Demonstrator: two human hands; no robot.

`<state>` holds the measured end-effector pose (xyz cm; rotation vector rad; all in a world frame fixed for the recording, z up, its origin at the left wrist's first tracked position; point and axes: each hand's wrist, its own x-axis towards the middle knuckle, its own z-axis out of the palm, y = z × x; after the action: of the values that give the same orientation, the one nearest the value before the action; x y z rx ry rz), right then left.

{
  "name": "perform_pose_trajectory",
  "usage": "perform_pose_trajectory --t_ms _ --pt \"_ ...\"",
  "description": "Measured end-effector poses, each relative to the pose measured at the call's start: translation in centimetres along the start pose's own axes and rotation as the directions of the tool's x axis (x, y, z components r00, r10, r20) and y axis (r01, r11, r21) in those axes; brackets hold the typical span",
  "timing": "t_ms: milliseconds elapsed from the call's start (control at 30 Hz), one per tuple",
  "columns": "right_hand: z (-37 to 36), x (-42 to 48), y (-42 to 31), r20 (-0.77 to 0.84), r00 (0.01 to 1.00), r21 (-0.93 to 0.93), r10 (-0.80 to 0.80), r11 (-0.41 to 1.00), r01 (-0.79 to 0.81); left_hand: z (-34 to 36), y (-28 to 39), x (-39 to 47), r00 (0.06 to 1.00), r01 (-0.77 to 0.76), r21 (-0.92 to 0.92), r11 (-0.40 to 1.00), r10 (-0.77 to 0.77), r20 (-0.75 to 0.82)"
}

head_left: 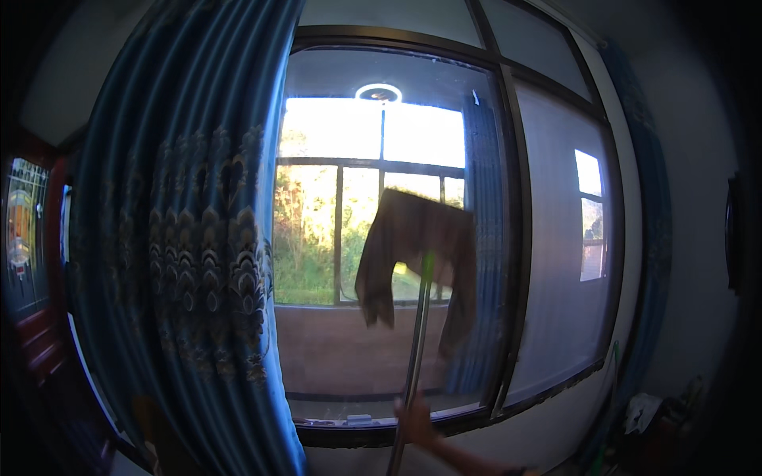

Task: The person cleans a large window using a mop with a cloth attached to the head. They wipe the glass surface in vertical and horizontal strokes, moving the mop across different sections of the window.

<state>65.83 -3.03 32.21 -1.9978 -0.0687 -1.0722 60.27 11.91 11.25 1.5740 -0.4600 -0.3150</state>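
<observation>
My right hand (417, 419) reaches in from the lower right and grips a shiny metal pole (420, 333). The pole rises nearly upright to a green fitting (427, 266). Over its top hangs a dark brown cloth (428, 220), its ends drooping on both sides and slightly blurred. Behind the cloth is the large glass pane (321, 351) of a dark-framed window; whether the cloth touches the glass, I cannot tell. Windows, greenery and a ring-shaped light show in or through the pane. My left hand is out of view.
A blue patterned curtain (202, 238) hangs at the left, with another blue curtain (640, 208) at the right. A small pale object (358, 420) lies on the window's lower ledge. A red-framed door (38, 333) stands far left. Whitish material (642, 412) lies at the lower right.
</observation>
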Motion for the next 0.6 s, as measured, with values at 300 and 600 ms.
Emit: perform_pose_trajectory --t_ms 300,600 --pt "-13.9 35.1 -12.0 -0.208 0.946 -0.283 -0.247 0.941 0.184 4.5 23.6 11.9 0.928 -0.308 -0.147 0.940 0.331 0.170" --pt "-15.4 34.3 -10.3 -0.324 0.918 -0.346 -0.227 0.932 0.108 10.4 18.0 18.0 0.933 -0.357 -0.158 0.921 0.360 -0.011"
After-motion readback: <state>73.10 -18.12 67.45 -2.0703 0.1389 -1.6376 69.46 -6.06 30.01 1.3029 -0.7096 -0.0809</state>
